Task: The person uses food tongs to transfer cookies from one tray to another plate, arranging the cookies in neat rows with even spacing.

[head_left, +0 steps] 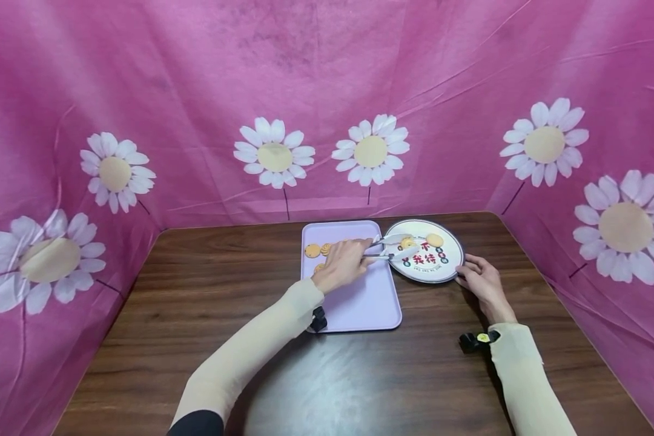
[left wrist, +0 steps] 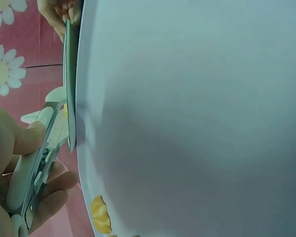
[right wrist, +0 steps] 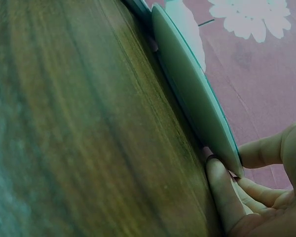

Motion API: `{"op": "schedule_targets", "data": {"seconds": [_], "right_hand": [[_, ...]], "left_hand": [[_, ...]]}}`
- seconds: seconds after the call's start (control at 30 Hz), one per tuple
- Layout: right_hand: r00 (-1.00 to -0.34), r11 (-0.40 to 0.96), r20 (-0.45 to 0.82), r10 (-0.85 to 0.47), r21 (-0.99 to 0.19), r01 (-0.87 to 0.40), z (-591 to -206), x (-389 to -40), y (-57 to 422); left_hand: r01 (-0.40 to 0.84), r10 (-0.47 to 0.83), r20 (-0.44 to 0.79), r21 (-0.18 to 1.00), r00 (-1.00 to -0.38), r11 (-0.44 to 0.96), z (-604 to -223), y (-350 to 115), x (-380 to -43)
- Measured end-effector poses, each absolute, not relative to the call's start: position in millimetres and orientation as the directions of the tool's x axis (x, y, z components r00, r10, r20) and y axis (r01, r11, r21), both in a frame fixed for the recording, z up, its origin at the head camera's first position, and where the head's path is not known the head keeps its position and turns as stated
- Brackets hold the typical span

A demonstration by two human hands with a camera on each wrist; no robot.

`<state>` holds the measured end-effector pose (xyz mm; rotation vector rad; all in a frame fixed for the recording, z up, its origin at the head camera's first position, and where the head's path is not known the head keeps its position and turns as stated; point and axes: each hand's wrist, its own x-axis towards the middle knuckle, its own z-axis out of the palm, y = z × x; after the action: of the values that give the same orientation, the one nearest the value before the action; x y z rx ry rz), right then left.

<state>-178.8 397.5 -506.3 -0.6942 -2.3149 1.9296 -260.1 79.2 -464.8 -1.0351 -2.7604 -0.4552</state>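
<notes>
One round cookie (head_left: pixel 435 240) sits on the plate (head_left: pixel 452 245), right of centre in frame; a second cookie (head_left: pixel 407 243) is between the tongs' (head_left: pixel 395 238) tips. Left grip (head_left: pixel 344 265) is curled round the tongs, right grip (head_left: pixel 482 280) pinches the plate's edge. I'd keep that steady, release low.

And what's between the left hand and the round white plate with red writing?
In the head view, silver-and-white tongs bridge it, partly above the lilac rectangular tray.

Free tabletop (head_left: pixel 218 272) left of tray (head_left: pixel 360 310)
</notes>
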Motion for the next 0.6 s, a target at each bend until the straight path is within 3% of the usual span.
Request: {"op": "schedule_targets", "data": {"seconds": [0.6], "right_hand": [[-0.896, 0.131, -0.234, 0.378, -0.944, 0.302, -507, -178, 397]], "left_hand": [[0.651, 0.617, 0.208, 0.218, -0.759, 0.727, -460, 100, -275]]}}
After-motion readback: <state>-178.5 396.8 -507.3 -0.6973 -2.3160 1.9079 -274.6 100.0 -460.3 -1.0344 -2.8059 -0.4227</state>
